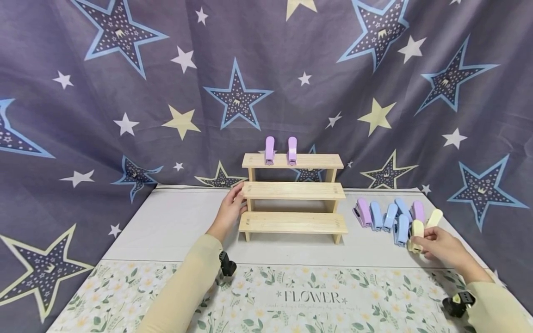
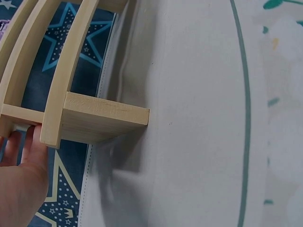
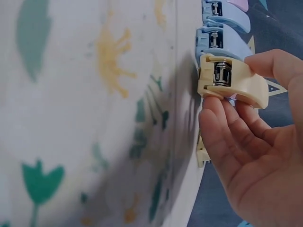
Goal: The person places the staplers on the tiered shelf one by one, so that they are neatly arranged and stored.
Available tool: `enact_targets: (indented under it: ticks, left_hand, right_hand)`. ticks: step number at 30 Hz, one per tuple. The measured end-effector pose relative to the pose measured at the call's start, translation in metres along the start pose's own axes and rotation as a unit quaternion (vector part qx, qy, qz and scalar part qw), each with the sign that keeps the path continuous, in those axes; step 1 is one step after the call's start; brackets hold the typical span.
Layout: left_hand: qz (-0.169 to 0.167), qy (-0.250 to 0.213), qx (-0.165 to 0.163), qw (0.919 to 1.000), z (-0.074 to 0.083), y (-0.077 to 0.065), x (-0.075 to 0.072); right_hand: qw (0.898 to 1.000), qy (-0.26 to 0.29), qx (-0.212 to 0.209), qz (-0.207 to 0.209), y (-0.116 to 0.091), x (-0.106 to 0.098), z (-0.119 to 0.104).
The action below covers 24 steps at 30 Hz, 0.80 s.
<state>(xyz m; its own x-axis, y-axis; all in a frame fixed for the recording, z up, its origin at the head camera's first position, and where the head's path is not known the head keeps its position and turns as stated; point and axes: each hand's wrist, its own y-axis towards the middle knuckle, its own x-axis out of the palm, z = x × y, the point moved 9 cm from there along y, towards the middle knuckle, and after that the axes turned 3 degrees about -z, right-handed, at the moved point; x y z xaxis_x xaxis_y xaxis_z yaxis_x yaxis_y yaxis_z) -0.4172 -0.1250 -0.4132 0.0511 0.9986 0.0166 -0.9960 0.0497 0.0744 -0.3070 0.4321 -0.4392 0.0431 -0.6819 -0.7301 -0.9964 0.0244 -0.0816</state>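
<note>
Head view: the left hand (image 1: 228, 210) touches the left end of the wooden rack (image 1: 293, 190), whose far top tier bears two purple staplers (image 1: 292, 150). At right, the right hand (image 1: 443, 247) pinches a yellow stapler (image 1: 417, 231), just right of the nearest of several blue staplers (image 1: 401, 230).

Left wrist view: fairly straight fingers (image 2: 36, 144) meet the rack's end.

Right wrist view: thumb and fingertips hold the yellow stapler between them.

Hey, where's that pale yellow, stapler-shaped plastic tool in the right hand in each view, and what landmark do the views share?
Head: lower right; the pale yellow, stapler-shaped plastic tool is pinched by the right hand.
Left wrist: not in it.
Right wrist: right of centre, in the upper half, held by that hand.
Shared landmark: the dark, star-printed cloth backdrop, visible in all three.
</note>
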Motion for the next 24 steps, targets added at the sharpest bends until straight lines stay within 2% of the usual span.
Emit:
enact_targets:
  ticks: [7, 11, 17, 24]
  left_hand:
    - [0.0, 0.005, -0.002, 1.0, 0.001, -0.002, 0.001]
    - [-0.002, 0.008, -0.005, 0.9999, -0.001, -0.003, 0.001]
    - [-0.003, 0.002, -0.002, 1.0, 0.0, -0.002, 0.001]
    - [-0.006, 0.009, -0.008, 0.9999, 0.0, 0.001, 0.002]
  right_hand:
    - [0.998, -0.047, -0.015, 0.026, -0.005, -0.017, -0.015]
    - [0.999, -0.04, -0.015, 0.031, -0.007, -0.024, -0.024]
    - [0.997, -0.045, -0.041, 0.052, -0.009, -0.035, -0.043]
    - [0.995, -0.044, -0.067, 0.066, -0.007, -0.038, -0.07]
